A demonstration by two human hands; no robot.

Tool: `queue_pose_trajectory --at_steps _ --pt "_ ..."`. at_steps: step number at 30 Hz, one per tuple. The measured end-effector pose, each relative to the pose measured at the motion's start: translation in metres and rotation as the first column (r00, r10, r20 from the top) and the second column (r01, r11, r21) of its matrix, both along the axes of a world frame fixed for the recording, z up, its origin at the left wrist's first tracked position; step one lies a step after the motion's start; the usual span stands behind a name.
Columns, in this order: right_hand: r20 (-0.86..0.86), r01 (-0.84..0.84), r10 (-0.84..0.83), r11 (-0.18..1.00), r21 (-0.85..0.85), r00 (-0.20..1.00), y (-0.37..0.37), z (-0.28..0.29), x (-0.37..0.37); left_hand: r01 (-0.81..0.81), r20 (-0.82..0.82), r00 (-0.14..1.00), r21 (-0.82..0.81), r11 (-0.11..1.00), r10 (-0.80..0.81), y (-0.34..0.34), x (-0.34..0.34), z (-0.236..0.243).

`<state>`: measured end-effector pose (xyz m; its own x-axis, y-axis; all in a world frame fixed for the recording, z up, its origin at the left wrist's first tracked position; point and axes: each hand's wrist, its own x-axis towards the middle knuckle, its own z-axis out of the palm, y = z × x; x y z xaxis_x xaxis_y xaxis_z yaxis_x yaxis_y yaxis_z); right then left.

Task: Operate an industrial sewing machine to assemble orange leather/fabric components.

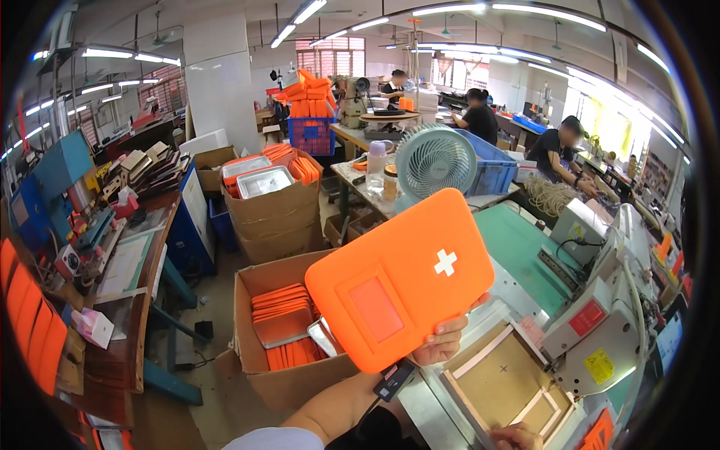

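My left hand grips the lower right edge of an orange first-aid case. The case is tilted, and its outer face shows a white cross and a recessed rectangular panel. A small dark device is strapped at my left wrist. To the right lies a flat template with pale wooden strips, on the metal bed of a sewing machine. My right hand is at the template's near edge with its fingers curled; the picture's lower edge cuts it off, and what it may hold is hidden.
A cardboard box of orange pieces stands left of the held case, with another full box behind. A fan and bottle occupy the table ahead. At left is a cluttered workbench. Several people sit farther back.
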<state>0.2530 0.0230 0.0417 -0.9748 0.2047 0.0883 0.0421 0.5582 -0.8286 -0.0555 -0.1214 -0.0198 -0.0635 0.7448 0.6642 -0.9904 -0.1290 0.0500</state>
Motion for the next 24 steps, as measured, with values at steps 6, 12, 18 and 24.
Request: queue_pose_trajectory --at_steps 6,12,18,24 --pt "-0.021 -0.01 0.011 0.999 0.039 1.0 0.002 -0.003 0.001 0.003 0.0 1.0 -0.004 1.0 -0.003 0.001 0.0 -0.001" --pt "-0.015 -0.013 0.014 0.999 0.034 1.0 0.003 -0.003 0.002 -0.027 0.041 0.999 -0.016 1.0 0.027 0.003 0.004 -0.002" --pt "-0.007 -0.015 0.016 0.998 0.06 1.0 0.005 -0.004 0.001 -0.296 0.093 0.946 -0.135 0.946 0.31 -0.037 0.003 -0.002" --pt "0.041 0.0 -0.001 0.999 0.035 0.999 0.002 -0.004 0.0 -0.851 -0.065 0.451 -0.331 0.408 0.89 -0.212 -0.06 -0.027"
